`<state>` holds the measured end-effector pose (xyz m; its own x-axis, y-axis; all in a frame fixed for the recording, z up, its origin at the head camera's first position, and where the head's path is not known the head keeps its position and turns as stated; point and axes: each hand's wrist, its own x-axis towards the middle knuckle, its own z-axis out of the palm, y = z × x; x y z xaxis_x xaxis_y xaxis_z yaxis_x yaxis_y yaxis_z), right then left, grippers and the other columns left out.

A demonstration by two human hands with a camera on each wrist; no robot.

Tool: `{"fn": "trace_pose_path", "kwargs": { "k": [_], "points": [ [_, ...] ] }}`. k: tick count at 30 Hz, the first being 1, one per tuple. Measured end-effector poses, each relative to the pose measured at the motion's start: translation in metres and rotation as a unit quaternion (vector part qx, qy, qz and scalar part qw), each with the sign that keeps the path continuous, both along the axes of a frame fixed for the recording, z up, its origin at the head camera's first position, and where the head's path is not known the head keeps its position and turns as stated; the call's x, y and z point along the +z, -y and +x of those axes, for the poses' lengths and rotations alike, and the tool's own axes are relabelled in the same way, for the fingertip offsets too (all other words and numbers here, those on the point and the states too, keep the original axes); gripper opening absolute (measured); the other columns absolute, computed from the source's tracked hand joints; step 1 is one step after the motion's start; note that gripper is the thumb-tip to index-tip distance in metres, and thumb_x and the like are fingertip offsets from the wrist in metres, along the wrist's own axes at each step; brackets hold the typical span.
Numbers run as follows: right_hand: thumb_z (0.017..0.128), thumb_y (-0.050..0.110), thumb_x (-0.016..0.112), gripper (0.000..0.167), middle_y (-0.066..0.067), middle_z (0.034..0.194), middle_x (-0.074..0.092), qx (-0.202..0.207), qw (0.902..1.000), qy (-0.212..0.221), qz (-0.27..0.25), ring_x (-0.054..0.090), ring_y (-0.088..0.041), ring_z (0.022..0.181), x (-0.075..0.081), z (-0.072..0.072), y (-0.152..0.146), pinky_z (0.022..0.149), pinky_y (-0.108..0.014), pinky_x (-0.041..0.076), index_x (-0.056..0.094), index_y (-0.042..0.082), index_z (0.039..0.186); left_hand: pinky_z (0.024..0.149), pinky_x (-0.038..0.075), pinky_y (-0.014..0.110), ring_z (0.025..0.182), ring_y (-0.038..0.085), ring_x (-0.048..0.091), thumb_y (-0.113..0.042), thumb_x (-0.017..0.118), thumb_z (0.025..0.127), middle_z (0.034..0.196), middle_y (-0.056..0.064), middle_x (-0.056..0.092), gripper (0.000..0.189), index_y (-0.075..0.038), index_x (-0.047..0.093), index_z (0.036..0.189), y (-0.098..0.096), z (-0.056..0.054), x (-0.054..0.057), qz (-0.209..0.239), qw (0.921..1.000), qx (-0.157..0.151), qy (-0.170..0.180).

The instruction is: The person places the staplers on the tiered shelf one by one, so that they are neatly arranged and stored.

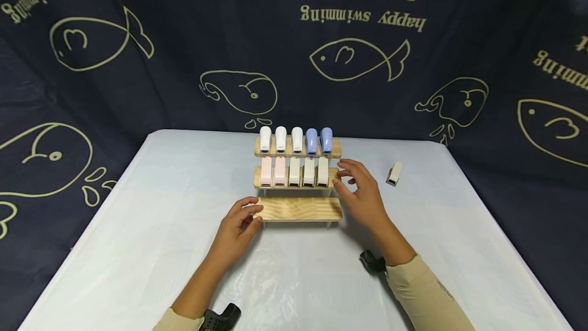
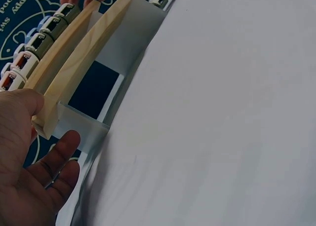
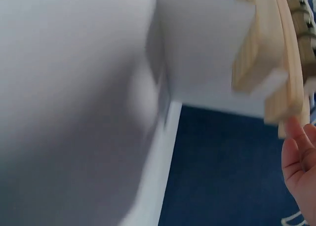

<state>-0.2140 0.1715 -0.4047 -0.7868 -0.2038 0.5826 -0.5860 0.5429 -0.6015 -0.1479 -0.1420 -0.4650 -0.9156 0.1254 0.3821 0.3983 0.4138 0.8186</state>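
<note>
A stepped wooden rack with translucent supports stands in the middle of the table. My left hand [image 1: 234, 233] is at the left end of its bare front board [image 1: 300, 209]. In the left wrist view, the thumb [image 2: 30, 101] lies on that board's end, with a finger behind it and the other fingers spread below. My right hand [image 1: 365, 195] touches the right end of the middle board [image 3: 286, 105] with its fingertips. Two pink staplers [image 1: 273, 171] and three beige staplers [image 1: 309, 172] stand on the middle board.
Three white staplers [image 1: 280, 139] and two blue staplers [image 1: 319, 140] stand on the top board [image 1: 337, 148]. One beige stapler [image 1: 394, 173] lies on the white-covered table [image 1: 151, 208] at the right. A dark printed curtain [image 1: 174, 24] hangs behind the table.
</note>
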Motion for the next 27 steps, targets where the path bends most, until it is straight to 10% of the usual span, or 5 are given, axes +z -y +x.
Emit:
{"fn": "trace_pose_path", "kwargs": {
  "k": [14, 27],
  "points": [
    [0.094, 0.015, 0.07, 0.045, -0.019, 0.131, 0.055, -0.099, 0.9898, 0.078, 0.067, 0.06, -0.036, 0.111, -0.016, -0.034, -0.112, 0.081, -0.047, 0.049, 0.056, 0.002, 0.135, 0.074, 0.055, 0.026, 0.086, 0.013, 0.062, -0.004, 0.068, 0.094, 0.135, 0.006, 0.055, 0.025, -0.005, 0.069, 0.119, -0.001, 0.0, -0.001, 0.003, 1.0, -0.001, -0.008],
    [0.096, 0.025, 0.068, 0.069, -0.03, 0.149, 0.034, -0.111, 0.9608, 0.214, 0.137, 0.042, -0.048, 0.128, -0.018, -0.059, -0.171, 0.097, -0.063, 0.041, 0.035, -0.002, 0.149, 0.072, 0.055, 0.025, 0.083, 0.012, 0.063, -0.009, 0.068, 0.095, 0.136, 0.004, 0.055, 0.024, -0.006, 0.07, 0.118, -0.001, -0.001, -0.001, 0.003, 1.0, 0.001, 0.003]
  ]
}}
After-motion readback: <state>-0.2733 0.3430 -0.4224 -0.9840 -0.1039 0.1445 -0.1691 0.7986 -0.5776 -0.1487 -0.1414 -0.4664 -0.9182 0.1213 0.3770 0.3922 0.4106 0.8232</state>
